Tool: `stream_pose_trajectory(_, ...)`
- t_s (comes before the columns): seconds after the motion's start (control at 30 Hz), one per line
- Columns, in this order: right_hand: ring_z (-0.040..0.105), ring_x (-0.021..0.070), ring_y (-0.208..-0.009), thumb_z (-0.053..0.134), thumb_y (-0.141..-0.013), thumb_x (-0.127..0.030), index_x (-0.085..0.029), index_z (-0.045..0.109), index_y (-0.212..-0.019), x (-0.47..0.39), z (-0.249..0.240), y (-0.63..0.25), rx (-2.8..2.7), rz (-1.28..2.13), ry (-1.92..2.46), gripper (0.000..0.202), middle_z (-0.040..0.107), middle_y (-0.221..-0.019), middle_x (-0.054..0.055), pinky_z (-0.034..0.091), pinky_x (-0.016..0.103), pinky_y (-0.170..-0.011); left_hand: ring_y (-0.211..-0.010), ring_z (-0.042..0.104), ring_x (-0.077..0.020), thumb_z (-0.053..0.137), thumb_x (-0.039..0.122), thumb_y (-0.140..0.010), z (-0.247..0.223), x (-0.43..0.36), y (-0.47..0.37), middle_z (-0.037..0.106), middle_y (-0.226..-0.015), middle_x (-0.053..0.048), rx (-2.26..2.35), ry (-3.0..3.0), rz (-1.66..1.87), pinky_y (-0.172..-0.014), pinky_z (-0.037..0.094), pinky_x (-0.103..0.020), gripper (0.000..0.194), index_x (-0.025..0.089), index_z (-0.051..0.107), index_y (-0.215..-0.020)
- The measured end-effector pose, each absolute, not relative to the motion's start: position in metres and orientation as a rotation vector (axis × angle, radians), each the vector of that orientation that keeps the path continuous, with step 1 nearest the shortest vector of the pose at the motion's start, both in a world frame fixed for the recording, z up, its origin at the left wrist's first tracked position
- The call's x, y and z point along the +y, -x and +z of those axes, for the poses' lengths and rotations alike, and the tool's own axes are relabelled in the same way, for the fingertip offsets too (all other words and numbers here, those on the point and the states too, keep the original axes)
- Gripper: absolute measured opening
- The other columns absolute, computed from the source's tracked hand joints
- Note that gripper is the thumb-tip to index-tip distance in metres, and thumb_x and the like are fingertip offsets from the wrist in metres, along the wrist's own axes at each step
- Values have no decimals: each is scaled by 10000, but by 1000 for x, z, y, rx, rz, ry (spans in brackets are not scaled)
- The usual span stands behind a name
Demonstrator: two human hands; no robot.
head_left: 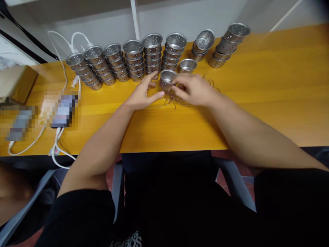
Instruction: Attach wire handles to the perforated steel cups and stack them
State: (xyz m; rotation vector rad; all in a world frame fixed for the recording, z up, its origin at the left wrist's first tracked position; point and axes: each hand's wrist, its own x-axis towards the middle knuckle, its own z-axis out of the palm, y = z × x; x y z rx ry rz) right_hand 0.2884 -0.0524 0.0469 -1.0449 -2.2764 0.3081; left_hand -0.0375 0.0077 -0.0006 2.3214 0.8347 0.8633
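Observation:
A small perforated metal cup (pixel 167 80) stands above a loose heap of thin curved wires (pixel 172 99). My right hand (pixel 191 87) pinches at the cup's right rim with thumb and forefinger; its other fingers are curled and partly hidden. On the cup's left side, my left hand (pixel 144 92) has its thumb and fingers spread, with nothing seen between them. Just behind the right hand sits a single cup (pixel 187 65). More wires (pixel 211 82) lie to the right of that hand.
Several stacks of perforated cups (pixel 133 61) line the back of the wooden table (pixel 269 92). The right stack (pixel 226 46) leans. Blurred phones (pixel 64 111) with white cables (pixel 55 151) and a cardboard box (pixel 19 84) are at left. Another person's limb (pixel 14 193) shows lower left.

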Motion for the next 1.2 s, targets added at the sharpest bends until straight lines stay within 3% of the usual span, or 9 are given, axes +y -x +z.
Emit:
stream_pose_trajectory(0.1,864,445,-1282,739,-1261,-344,-249,837,-1305,-40,57,-313,-2163,89,1384,143,893,-1364,214,692,604,-1220,-1617,791,-443,874,770,-1128,-4,7,41,655,-1917,-232,916,-2298,846,-1426,663,-660,984,290,519,-1910)
stream_pose_trajectory(0.17,853,431,-1368,702,-1248,-208,-206,837,-1332,-33,64,-326,-2061,-11,1570,159,883,-1462,254,667,554,-1264,-1599,798,-425,878,674,-1133,-1,3,41,677,-1881,-225,960,-2304,833,-1420,673,-637,870,278,591,-1852)
stream_pose_trajectory(0.27,828,389,-1457,677,-1266,-121,-184,840,-1412,-24,66,-332,-1983,-32,1729,228,869,-1575,262,626,476,-1299,-1582,809,-402,854,572,-1139,5,-3,39,690,-1855,-219,991,-2315,809,-1438,666,-619,788,251,627,-1822)
stream_pose_trajectory(0.47,798,413,-1573,638,-1301,-136,-187,799,-1558,-8,51,-315,-1956,-3,1814,307,852,-1668,252,589,485,-1328,-1609,789,-406,835,516,-1141,6,-4,38,685,-1870,-223,1014,-2328,783,-1459,644,-628,793,240,595,-1845)
stream_pose_trajectory(0.6,772,421,-1567,564,-1318,-206,-302,777,-1539,-1,39,-312,-1985,39,1802,321,845,-1688,177,592,583,-1351,-1615,787,-409,838,512,-1135,2,-1,38,688,-1874,-231,1018,-2327,782,-1462,640,-635,813,239,575,-1854)
stream_pose_trajectory(0.7,741,398,-1609,531,-1335,-208,-357,770,-1488,2,35,-314,-2002,64,1814,321,831,-1727,140,577,577,-1382,-1619,788,-403,829,511,-1131,0,1,38,686,-1874,-236,1000,-2334,780,-1461,642,-611,825,227,569,-1860)
stream_pose_trajectory(0.9,783,388,-1529,604,-1293,-63,-201,768,-1486,4,40,-313,-2042,86,1856,289,823,-1711,236,577,505,-1289,-1607,786,-422,875,522,-1086,-7,9,38,696,-1874,-237,966,-2315,800,-1458,635,-646,874,244,585,-1862)
stream_pose_trajectory(1.03,807,371,-1402,619,-1278,-61,-219,736,-1452,3,46,-311,-2063,106,1887,263,812,-1718,243,580,484,-1195,-1620,784,-438,922,601,-1084,-8,9,38,700,-1876,-241,953,-2297,814,-1469,622,-657,909,250,601,-1858)
stream_pose_trajectory(1.2,775,369,-1432,690,-1280,-113,-250,667,-1340,4,47,-311,-2073,165,1858,152,812,-1708,228,575,484,-1209,-1615,788,-426,929,629,-1090,-2,2,37,719,-1873,-232,984,-2270,816,-1464,630,-657,890,259,627,-1841)
